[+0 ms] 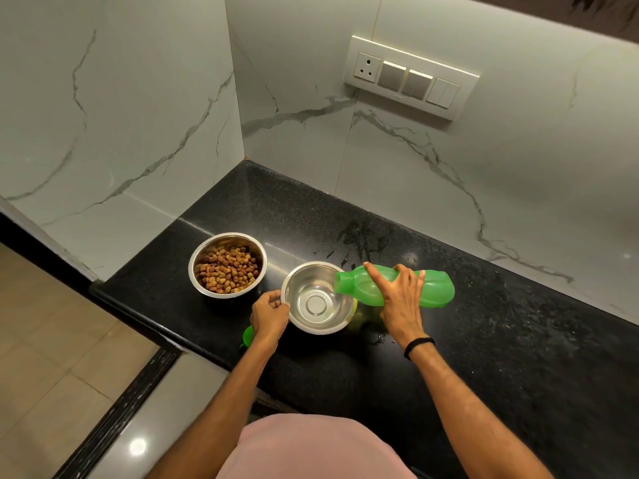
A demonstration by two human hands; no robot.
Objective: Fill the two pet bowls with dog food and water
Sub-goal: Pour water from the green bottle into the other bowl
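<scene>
Right hand [401, 292]: fingers wrapped over the middle of the green bottle [428, 288], gripping it.
Green bottle: uncapped, lying nearly level, its open mouth over the right rim of the empty steel bowl [316, 299]; no water stream can be made out.
Left hand [269, 314]: thumb and fingers pinching the left rim of the empty steel bowl, steadying it.
Empty steel bowl: on the black counter [484, 340], dry-looking inside.
Kibble bowl [228, 264]: just left of and behind the empty steel bowl, not touching it, filled with brown dog food.
Green cap [247, 336]: near the counter edge, left of the empty steel bowl, partly hidden by the left wrist.
Wet patch [363, 240]: on the counter behind the empty steel bowl.
Step in hand, as judged: pouring water; the food half appears done.
Handling advice: keep the mouth inside the rim line, tip the base up slowly so the flow starts thin, hold the rim firm, stop short of the brim.
</scene>
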